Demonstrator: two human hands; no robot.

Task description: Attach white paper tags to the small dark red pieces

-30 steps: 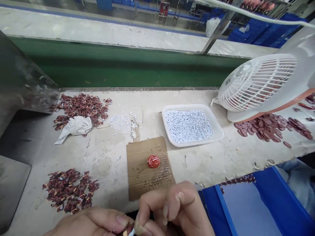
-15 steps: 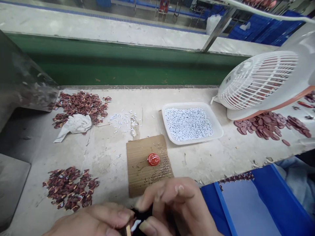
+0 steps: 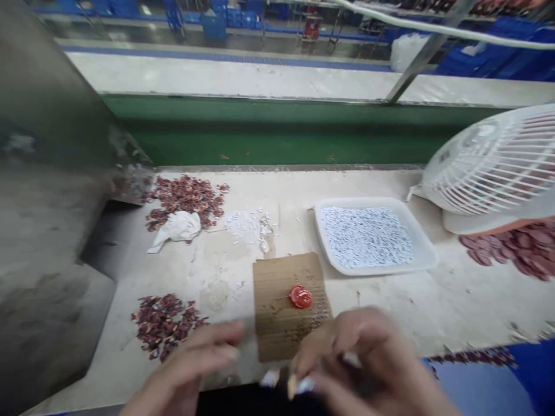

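Both hands hovered over the near edge of the workbench (image 3: 390, 300), blurred by motion. The left hand (image 3: 191, 370) reached in from the lower left, palm down, its fingers stretched forward and loosely spread, gripping nothing that could be made out. The right hand (image 3: 368, 364) lay curled, knuckles up, with its fingertips bunched narrowly around a small pale piece (image 3: 303, 384); the blur hid the exact grip. That piece sat at the near edge, between the two hands and just below the cardboard square (image 3: 281, 312).

The cardboard was brown, flat and ribbed, speckled with tiny dark dots, and a glossy red round blob (image 3: 300, 297) rested on it. Behind it, toward the right, a shallow white plastic tray (image 3: 427, 254) with rounded corners held a bed of tiny white bits. Loose white bits (image 3: 249, 222) lay scattered near the middle of the bench. Two heaps of dark red, ragged scraps lay on the left side, one near the front (image 3: 165, 323) and one at the back (image 3: 186, 196), the latter with a crumpled white rag (image 3: 177, 228) touching it. A white slatted fan (image 3: 494, 167) stood at the far right, with smooth maroon ovals (image 3: 515, 248) heaped beside its base.
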